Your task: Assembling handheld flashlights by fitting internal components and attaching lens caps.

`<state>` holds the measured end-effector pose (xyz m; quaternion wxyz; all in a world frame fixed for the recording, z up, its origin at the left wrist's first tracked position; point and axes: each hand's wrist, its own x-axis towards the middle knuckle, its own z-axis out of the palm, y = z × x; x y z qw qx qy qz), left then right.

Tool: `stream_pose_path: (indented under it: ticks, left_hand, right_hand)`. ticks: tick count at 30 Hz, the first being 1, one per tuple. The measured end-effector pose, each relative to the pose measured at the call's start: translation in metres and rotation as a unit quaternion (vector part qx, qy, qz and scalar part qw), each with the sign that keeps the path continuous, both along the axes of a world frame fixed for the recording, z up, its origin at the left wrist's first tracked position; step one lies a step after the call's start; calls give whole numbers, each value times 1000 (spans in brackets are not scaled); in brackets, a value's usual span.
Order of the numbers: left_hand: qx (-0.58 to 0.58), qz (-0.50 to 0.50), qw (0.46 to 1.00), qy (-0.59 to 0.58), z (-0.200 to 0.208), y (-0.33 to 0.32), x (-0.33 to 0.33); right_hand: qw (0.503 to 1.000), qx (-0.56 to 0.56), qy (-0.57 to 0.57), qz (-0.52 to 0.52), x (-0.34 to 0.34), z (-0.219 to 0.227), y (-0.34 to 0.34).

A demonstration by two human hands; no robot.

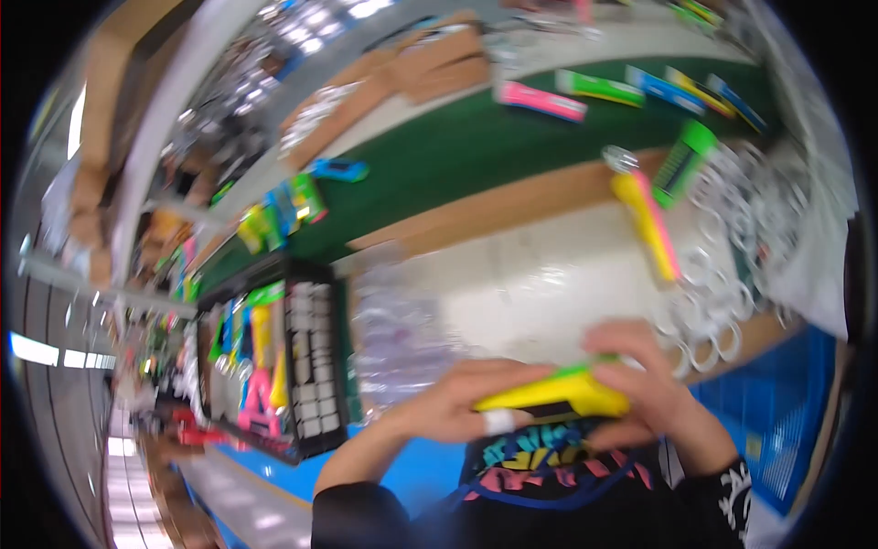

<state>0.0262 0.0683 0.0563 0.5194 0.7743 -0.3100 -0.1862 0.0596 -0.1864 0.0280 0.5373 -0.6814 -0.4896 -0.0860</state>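
Observation:
In front of my chest I hold a long yellow-and-green plastic piece (558, 395) with a dark panel on its side; its exact kind is unclear. My left hand (466, 398), with a white band round a finger, wraps its left end. The fingers of my right hand (645, 380) curl about its right end, a little smeared by motion. Beyond the hands, a similar yellow-and-pink piece (651, 229) with a clear loop at its tip lies on the white work surface (521, 293). White rings (709, 316) are heaped to its right.
A black crate (297, 430) at the left holds several coloured pieces. Stacked clear plastic trays (398, 320) stand beside it. On the green strip (439, 169) lie a pink piece (544, 102), a green piece (684, 163) and others. A blue bin (768, 412) stands at the right.

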Motion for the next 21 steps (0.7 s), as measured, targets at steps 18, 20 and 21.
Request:
stream_pose_path:
  ticks: [18,20,21]
  left_hand:
    - [-7,-24,997,77,-2,-17,0]
    - [108,97,984,-106,-14,-36,1]
    - [162,123,964,-169,-19,-41,6]
  right_hand:
    - [998,23,56,-2,-12,-6,-8]
    - [966,-96,134,-201,8,-14,10]
    - [893,123,417,-116,16,-21,24]
